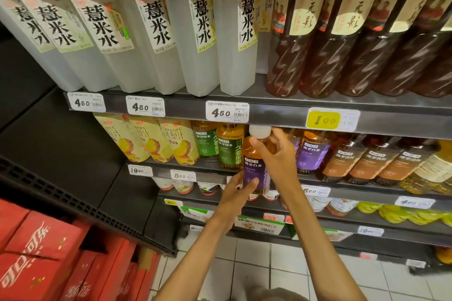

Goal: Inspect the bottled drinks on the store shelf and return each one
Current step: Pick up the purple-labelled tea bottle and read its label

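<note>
At far left, red drink cartons [41, 249] are stacked low and cut off by the frame's left and bottom edges, beside a dark, bare shelf end panel [61, 154]. Above, frosted white bottles [156, 39] lean along the upper shelf, their caps hidden by the shelf above. On the shelf below stand yellow juice cartons [156, 142] and green-labelled tea bottles [227, 149], their tops hidden behind the shelf edge [269, 115] with its price tags. Just right of these, the left hand [238, 189] grips the lower part of a purple-labelled tea bottle [255, 161], thumb across the label; its fingers wrap round behind and cannot be seen. The bottle is upright in front of the middle shelf, its white cap just beneath the shelf edge above. The right hand [276, 154] holds the bottle's shoulder and neck, fingers curled round it, covering much of the amber liquid. The slot behind the bottle is hidden by both hands. Farther right stand another purple-labelled bottle [311, 151], brown-labelled bottles [371, 161], and above them dark red-brown bottles [342, 51], the row running off the right edge. The lower shelves' goods are small and hard to make out; open tiled floor [269, 264] lies between the forearms.
</note>
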